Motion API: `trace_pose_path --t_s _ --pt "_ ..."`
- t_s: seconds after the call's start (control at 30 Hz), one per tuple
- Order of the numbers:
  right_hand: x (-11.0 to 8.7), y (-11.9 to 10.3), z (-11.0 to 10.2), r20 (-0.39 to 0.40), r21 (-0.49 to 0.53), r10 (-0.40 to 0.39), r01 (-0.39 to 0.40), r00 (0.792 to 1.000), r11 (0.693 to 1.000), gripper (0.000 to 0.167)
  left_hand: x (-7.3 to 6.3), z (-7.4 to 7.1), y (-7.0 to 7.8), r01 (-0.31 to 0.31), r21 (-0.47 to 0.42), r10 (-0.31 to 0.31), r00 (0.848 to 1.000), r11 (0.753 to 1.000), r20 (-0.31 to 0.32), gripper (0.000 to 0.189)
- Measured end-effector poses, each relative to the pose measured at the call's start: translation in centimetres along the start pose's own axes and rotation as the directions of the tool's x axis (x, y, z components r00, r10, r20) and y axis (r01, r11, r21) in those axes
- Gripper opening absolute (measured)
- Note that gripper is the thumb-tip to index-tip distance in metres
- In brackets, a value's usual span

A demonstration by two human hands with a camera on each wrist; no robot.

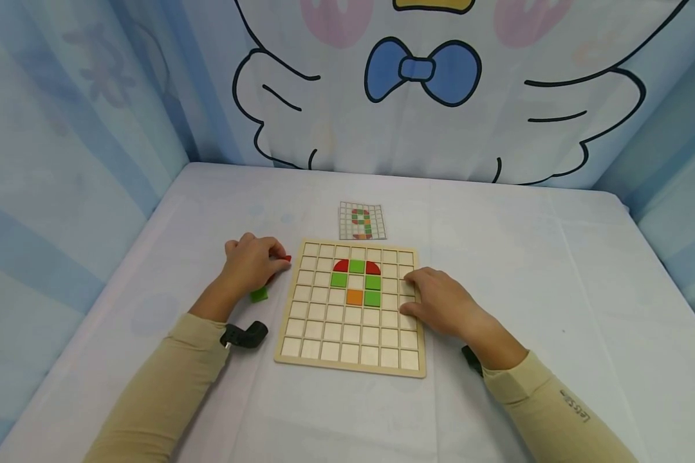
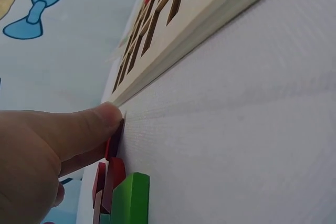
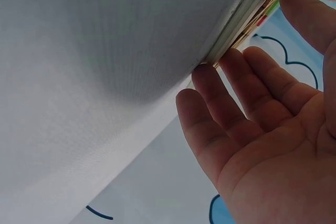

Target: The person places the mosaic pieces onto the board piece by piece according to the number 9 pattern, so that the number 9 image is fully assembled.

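A wooden grid board (image 1: 318, 350) lies on the table with red, green and orange pieces set in several squares. Left of it, my left hand (image 1: 251, 262) pinches a red piece (image 1: 287, 258) between thumb and fingers, close to the tabletop. The left wrist view shows the thumb over this red piece (image 2: 114, 140), with more red pieces and a green block (image 2: 131, 200) just behind. My right hand (image 1: 443, 302) rests at the board's right edge, its fingers fairly straight and holding no piece. Fingertips (image 3: 203, 74) meet the board's side in the right wrist view.
Behind the board lies a small pattern card (image 1: 347, 225) showing a grid with coloured shapes. A green piece (image 1: 259, 294) sits beside the left wrist. A white cloth covers the table (image 1: 527, 257), and printed curtains (image 1: 417, 141) hang behind and at the sides.
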State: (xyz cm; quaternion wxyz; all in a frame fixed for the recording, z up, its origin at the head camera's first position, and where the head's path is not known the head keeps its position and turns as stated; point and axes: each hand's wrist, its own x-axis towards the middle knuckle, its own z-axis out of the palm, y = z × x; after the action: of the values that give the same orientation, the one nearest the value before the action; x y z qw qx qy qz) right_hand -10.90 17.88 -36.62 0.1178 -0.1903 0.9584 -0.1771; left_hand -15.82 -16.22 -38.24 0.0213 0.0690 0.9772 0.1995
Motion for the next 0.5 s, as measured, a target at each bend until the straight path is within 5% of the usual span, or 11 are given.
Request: trace_pose_path --t_s 0.5 --pt "0.02 -0.04 -0.06 0.006 -0.009 0.007 -0.006 1.000 1.000 0.052 -0.05 -0.09 0.10 0.020 0.040 -0.021 1.000 0.999 0.020 0.023"
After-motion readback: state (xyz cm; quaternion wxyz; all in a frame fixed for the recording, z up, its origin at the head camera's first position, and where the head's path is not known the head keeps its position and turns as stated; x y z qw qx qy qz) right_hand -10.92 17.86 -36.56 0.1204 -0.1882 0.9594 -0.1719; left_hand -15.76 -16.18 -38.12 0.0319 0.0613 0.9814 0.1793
